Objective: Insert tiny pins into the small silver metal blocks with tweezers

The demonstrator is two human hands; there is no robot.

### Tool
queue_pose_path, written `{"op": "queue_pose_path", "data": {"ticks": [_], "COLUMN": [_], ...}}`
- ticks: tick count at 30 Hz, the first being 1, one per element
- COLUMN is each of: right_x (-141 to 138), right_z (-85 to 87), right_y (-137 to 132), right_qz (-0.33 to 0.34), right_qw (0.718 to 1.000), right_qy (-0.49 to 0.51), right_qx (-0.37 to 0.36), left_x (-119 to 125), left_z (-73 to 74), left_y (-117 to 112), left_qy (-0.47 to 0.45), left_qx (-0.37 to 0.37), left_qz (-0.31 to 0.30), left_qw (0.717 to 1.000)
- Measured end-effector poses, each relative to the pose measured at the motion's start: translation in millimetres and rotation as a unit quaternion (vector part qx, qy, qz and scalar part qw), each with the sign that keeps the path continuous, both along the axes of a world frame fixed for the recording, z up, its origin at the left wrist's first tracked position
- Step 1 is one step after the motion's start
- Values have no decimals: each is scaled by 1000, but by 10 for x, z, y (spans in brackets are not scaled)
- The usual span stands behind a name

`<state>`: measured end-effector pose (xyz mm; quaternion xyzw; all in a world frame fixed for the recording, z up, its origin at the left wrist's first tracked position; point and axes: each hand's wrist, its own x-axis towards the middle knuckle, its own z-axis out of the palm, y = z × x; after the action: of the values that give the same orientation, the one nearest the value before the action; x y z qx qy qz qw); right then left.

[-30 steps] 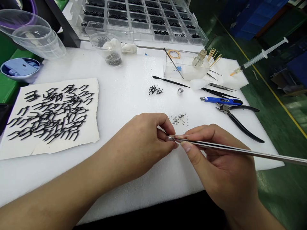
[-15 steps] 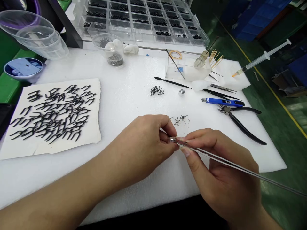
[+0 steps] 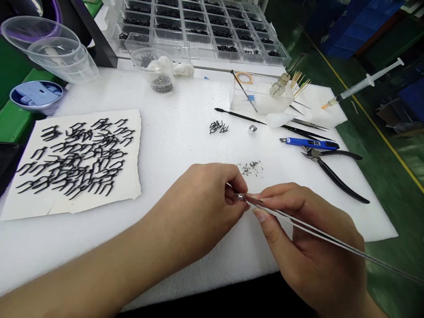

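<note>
My left hand (image 3: pixel 207 207) is closed, pinching a small shiny silvery piece (image 3: pixel 242 197) between thumb and fingertips. My right hand (image 3: pixel 318 238) holds long thin metal tweezers (image 3: pixel 391 267), whose tips meet that piece. A reddish bit shows close to the tips, too small to name. Just beyond my fingers lies a scatter of tiny dark bits (image 3: pixel 251 168). Farther back are a small heap of black bent pieces (image 3: pixel 218 127) and another small silvery piece (image 3: pixel 252 129).
Left, a white sheet (image 3: pixel 132 185) carries rows of black bent pieces. Behind stands a clear compartment box (image 3: pixel 202 42) and a clear cup (image 3: pixel 162 81). Right lie a blue cutter (image 3: pixel 308 143), black-handled nippers (image 3: pixel 341 179), a glass bottle (image 3: pixel 280 85) and a syringe (image 3: pixel 367 81).
The whole view has shifted slightly. Both hands keep their grip, and my right thumb sits a little farther from the left fingertips. The tweezer tips remain at the silvery piece.
</note>
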<state>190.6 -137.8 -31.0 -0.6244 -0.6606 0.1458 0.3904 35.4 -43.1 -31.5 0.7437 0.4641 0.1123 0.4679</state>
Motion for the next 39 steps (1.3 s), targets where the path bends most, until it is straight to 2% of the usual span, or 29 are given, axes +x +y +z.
{"op": "queue_pose_path", "data": {"ticks": [9, 16, 24, 32, 37, 39], "right_x": [-1, -32, -61, -51, -26, 40], "right_z": [0, -2, 20, 12, 33, 41], "right_y": [16, 8, -5, -12, -80, -97], "right_qz": [21, 13, 19, 25, 8, -19], "right_qw": [998, 997, 996, 997, 998, 998], "right_qy": [-51, -55, -51, -51, -37, -25], "right_qx": [20, 54, 66, 44, 43, 50], "left_x": [-4, -36, -72, -66, -66, -75], "left_z": [15, -18, -3, -34, -23, -27], "left_y": [-9, 29, 94, 131, 167, 179], "left_qy": [-7, -71, -39, -32, -22, -14], "left_qx": [-19, -133, -147, -170, -181, -178], "left_qz": [4, -8, -17, -16, -16, -18], "left_qw": [1000, 989, 988, 985, 983, 984]}}
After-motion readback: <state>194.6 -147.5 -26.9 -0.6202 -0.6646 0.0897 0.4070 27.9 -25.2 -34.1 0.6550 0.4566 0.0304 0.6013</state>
